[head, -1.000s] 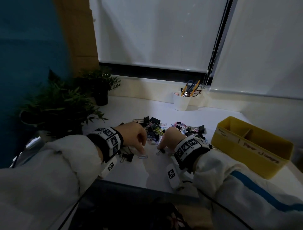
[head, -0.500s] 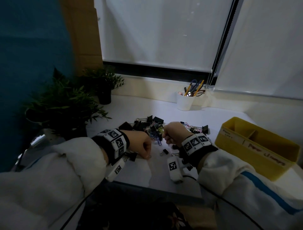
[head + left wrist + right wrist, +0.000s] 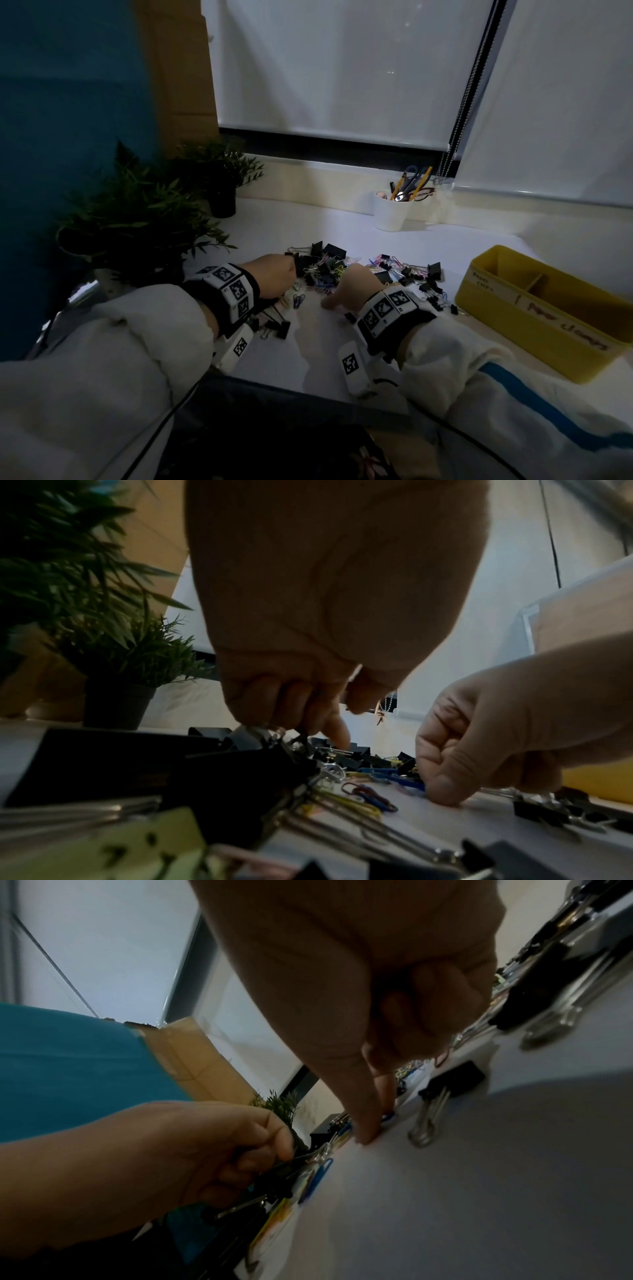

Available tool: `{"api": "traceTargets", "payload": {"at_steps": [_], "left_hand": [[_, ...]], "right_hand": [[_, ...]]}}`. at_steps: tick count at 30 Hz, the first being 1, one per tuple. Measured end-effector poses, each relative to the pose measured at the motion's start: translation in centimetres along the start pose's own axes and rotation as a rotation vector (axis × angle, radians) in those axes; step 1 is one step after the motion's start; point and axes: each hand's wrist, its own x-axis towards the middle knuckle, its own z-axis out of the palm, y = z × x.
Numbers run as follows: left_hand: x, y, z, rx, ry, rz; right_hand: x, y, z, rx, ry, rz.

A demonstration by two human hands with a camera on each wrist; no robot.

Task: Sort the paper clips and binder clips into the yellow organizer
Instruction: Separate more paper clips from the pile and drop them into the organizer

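Yellow organizer [image 3: 507, 301] sits at right, well apart from mixed clip pile [image 3: 342, 270] on desk. Left hand [image 3: 270, 277] curls round black binder clips [image 3: 274, 1180]; tangled wire handles risk dragging paper clips along. Right hand [image 3: 352, 287], 1 fingertip [image 3: 368, 1137] pinning blue paper clip [image 3: 388, 1116], risks it skidding off.

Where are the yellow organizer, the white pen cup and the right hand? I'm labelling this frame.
yellow organizer [image 3: 534, 318]: head view, front wall.
white pen cup [image 3: 390, 214]: head view, side.
right hand [image 3: 352, 286]: head view, back.
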Motion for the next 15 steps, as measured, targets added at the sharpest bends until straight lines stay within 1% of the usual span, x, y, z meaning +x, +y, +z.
{"api": "traceTargets", "payload": {"at_steps": [3, 4, 5, 7, 8, 9, 10, 11, 12, 13, 14, 15], "left_hand": [[-0.1, -0.3, 0.2, 0.061, -0.058, 0.038], [-0.3, -0.5, 0.2, 0.098, -0.065, 0.063], [-0.4, -0.7, 0.1, 0.125, -0.074, 0.077], [-0.3, -1.1, 0.1, 0.126, -0.091, 0.08], [-0.1, -1.2, 0.1, 0.111, -0.086, 0.081], [0.0, -1.3, 0.2, 0.097, -0.076, 0.081], [0.1, -1.3, 0.2, 0.078, -0.066, 0.084], [0.2, -1.2, 0.3, 0.06, -0.06, 0.084], [0.3, -1.1, 0.3, 0.048, -0.055, 0.093], [0.3, -0.8, 0.4, 0.044, -0.055, 0.103], [0.4, -0.6, 0.4, 0.045, -0.057, 0.116], [0.4, -0.4, 0.5, 0.048, -0.062, 0.125]], "right_hand": [[0.5, -0.1, 0.5, -0.099, -0.045, -0.007], [0.4, -0.2, 0.5, -0.102, -0.057, 0.013], [0.3, -0.2, 0.5, -0.052, -0.05, 0.042], [0.3, 0.0, 0.6, 0.135, -0.054, 0.117], [0.5, 0.1, 0.6, 0.187, -0.087, 0.116], [0.5, 0.3, 0.5, 0.252, -0.112, 0.08], [0.6, 0.2, 0.5, 0.368, -0.166, 0.095], [0.4, 0.0, 0.4, 0.532, -0.206, 0.107], [0.4, 0.0, 0.5, 0.698, -0.178, 0.158], [0.6, 0.1, 0.6, 0.795, -0.153, 0.184], [0.6, -0.1, 0.7, 0.835, -0.122, 0.188], [0.5, -0.3, 0.6, 0.827, -0.095, 0.173]]}}
